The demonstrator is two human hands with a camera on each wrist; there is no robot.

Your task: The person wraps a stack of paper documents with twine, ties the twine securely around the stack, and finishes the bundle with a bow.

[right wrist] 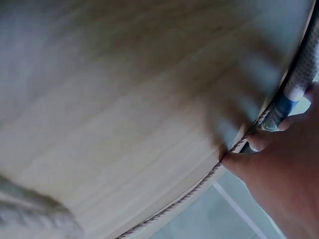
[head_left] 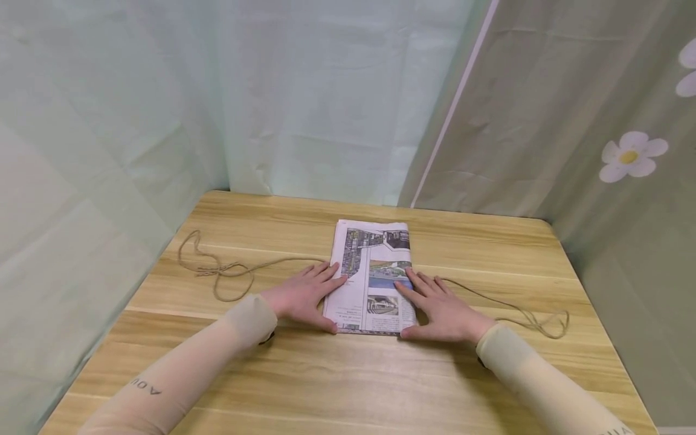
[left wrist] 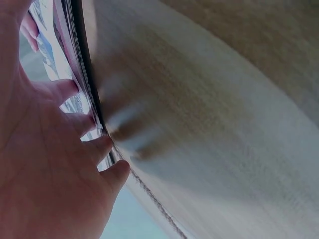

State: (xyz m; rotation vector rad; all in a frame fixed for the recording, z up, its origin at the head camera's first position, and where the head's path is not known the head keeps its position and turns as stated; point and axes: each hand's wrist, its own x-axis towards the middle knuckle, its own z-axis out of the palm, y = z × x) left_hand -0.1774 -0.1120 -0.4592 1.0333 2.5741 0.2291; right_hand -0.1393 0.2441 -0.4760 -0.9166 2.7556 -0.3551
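Note:
A folded newspaper [head_left: 372, 278] lies lengthwise in the middle of a wooden table [head_left: 348, 368]. A thin brown string [head_left: 228, 269] runs under it and trails out on both sides, ending in a loose loop at the right [head_left: 535, 320]. My left hand [head_left: 304, 296] lies flat against the paper's left edge, fingers straight, thumb by the near corner. My right hand [head_left: 440, 308] rests the same way on the right edge. In the left wrist view the fingertips [left wrist: 107, 144] touch the paper's edge [left wrist: 75, 59]. In the right wrist view the string [right wrist: 199, 184] passes under the right hand [right wrist: 284, 169].
Pale green cloth hangs close behind and to the left of the table [head_left: 136, 121]. A grey-green curtain with white flowers [head_left: 631, 156] closes the right side. The string's left end lies in loops near the table's left edge [head_left: 198, 254].

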